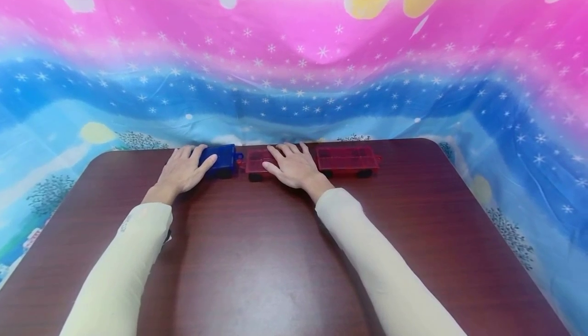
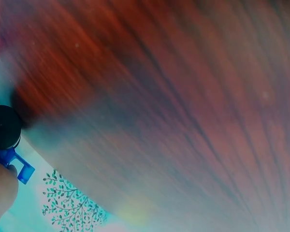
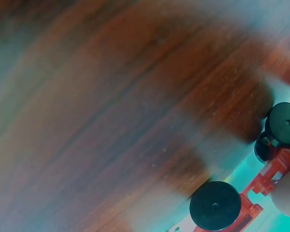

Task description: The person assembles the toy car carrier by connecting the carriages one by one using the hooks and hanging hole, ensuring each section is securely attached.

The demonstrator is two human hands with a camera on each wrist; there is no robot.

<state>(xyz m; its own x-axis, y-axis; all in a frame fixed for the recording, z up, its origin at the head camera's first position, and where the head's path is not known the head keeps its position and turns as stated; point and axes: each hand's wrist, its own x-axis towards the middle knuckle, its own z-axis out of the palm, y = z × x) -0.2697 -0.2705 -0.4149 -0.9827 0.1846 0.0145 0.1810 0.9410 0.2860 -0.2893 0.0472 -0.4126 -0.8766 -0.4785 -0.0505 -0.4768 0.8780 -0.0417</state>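
A blue toy train car (image 1: 221, 158) stands near the table's far edge. My left hand (image 1: 181, 170) rests over its left end, fingers spread and thumb across the body. To its right are a see-through red toy wagon (image 1: 255, 162) and a second red wagon (image 1: 346, 160). My right hand (image 1: 294, 165) lies over the first one's right part, fingers extended, covering where the two red wagons meet. The right wrist view shows black wheels (image 3: 215, 205) and a red coupling (image 3: 263, 183) beside a fingertip. A blue hitch (image 2: 25, 170) shows beside my left hand in the left wrist view.
The vehicles stand in a row on a dark reddish-brown wooden table (image 1: 239, 254). A pink and blue patterned cloth (image 1: 294, 70) hangs close behind its far edge and around the sides.
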